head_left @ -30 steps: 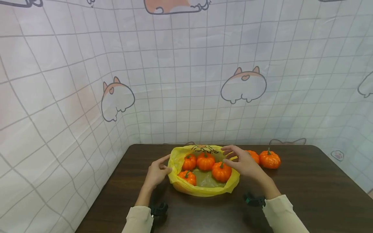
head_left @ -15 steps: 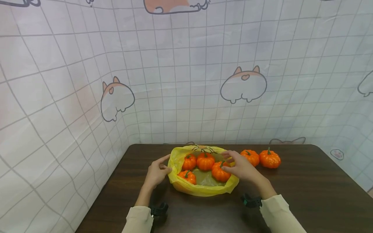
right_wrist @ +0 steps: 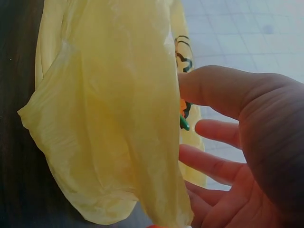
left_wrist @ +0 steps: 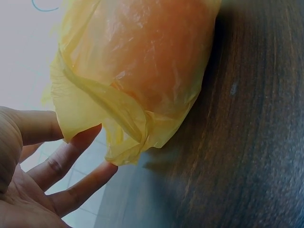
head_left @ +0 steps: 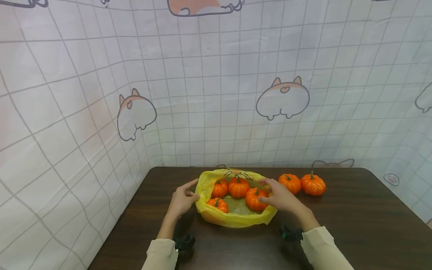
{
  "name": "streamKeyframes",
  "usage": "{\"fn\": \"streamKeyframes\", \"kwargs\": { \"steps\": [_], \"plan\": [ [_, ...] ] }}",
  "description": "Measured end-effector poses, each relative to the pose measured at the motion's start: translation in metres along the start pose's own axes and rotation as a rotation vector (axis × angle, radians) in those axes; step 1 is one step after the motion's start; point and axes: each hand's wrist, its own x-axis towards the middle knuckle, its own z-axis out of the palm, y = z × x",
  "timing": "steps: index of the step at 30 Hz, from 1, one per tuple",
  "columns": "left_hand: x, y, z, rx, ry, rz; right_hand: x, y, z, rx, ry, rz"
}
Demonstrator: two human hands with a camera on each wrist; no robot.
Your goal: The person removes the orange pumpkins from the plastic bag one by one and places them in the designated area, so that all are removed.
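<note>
Your left hand point(head_left: 182, 200) rests at the left edge of the yellow plastic bag point(head_left: 233, 219), its fingers point(left_wrist: 71, 149) spread and nearly straight, their tips touching the bag's crumpled rim without closing on it. Your right hand point(head_left: 281, 197) sits at the bag's right edge, fingers point(right_wrist: 213, 164) relaxed and parted, reaching over the rim beside the nearest pumpkin inside point(head_left: 255, 199); whether they touch that pumpkin cannot be told. The bag lies open at the middle of the dark wooden surface point(head_left: 354, 225) and holds four small orange pumpkins; two more pumpkins point(head_left: 302, 183) stand on the surface to its right, near the far edge. The film looks thin, soft and slippery, so it will likely sag and crease under load; take hold by pinching gathered rim material on both sides rather than one loose layer. The pumpkins appear light and rigid, probably plastic, and should tolerate a grip around the body.
</note>
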Motion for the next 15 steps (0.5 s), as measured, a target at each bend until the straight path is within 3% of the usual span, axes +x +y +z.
{"fn": "streamKeyframes", "kwargs": {
  "steps": [15],
  "plan": [
    [0.0, 0.001, 0.0, 0.011, 0.001, 0.006, 0.0, 0.011, 0.008, -0.009, -0.101, 0.002]
  ]
}}
